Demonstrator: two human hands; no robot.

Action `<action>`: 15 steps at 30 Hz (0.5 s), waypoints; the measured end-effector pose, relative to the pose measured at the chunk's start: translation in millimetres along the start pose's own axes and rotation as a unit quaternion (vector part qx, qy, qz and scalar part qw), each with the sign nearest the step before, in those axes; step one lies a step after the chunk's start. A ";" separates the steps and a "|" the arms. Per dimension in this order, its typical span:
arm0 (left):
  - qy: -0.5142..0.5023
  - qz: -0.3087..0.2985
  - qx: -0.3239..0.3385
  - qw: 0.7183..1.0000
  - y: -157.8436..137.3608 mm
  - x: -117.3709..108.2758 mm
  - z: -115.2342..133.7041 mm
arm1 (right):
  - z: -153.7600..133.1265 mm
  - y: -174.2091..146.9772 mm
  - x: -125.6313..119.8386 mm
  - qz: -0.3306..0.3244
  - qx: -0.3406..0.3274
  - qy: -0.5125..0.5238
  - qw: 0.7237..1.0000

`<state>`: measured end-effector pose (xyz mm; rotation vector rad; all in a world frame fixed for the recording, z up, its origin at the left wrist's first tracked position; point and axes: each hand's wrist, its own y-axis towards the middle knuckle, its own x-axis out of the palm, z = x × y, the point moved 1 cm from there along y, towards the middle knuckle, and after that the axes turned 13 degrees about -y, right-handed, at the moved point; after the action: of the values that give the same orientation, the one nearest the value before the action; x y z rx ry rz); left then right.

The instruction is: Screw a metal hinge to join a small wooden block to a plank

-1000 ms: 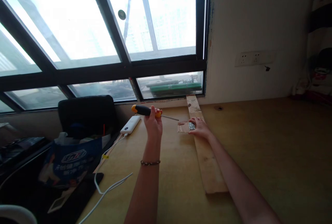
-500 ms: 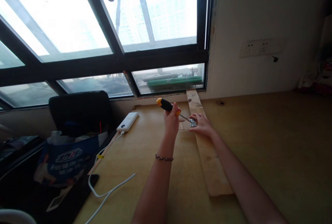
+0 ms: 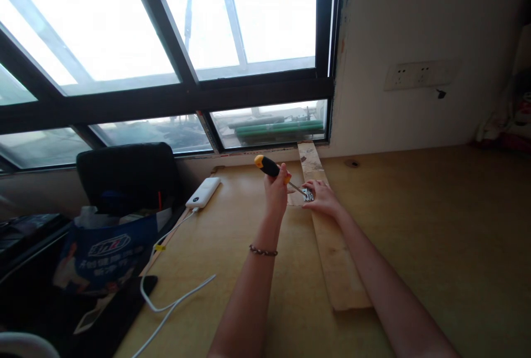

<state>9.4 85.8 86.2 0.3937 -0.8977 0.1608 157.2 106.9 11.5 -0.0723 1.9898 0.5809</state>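
The left hand (image 3: 275, 192) is wrapped round the handle of a screwdriver (image 3: 269, 166), whose long axis slants down and rightward to a small metal piece (image 3: 308, 195). That piece sits at the plank's (image 3: 340, 264) left edge on the desk (image 3: 423, 225), pinched by the right hand (image 3: 326, 198), the nearer one. The tip meets or nearly meets it; actual contact is too small to tell
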 end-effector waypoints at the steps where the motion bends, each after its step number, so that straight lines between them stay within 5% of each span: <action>1: 0.005 0.001 0.001 1.000 -0.2 0.0 0.1 | 0.1 0.0 -0.1 0.001 -0.001 0.000 1.000; 15: 0.138 -0.031 0.029 0.989 -4.8 3.0 1.7 | 1.4 0.3 0.9 0.002 -0.002 -0.007 1.000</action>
<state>11.4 80.7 88.3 0.4416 -0.6073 0.1796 157.9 108.0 10.3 -0.0661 1.9746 0.5877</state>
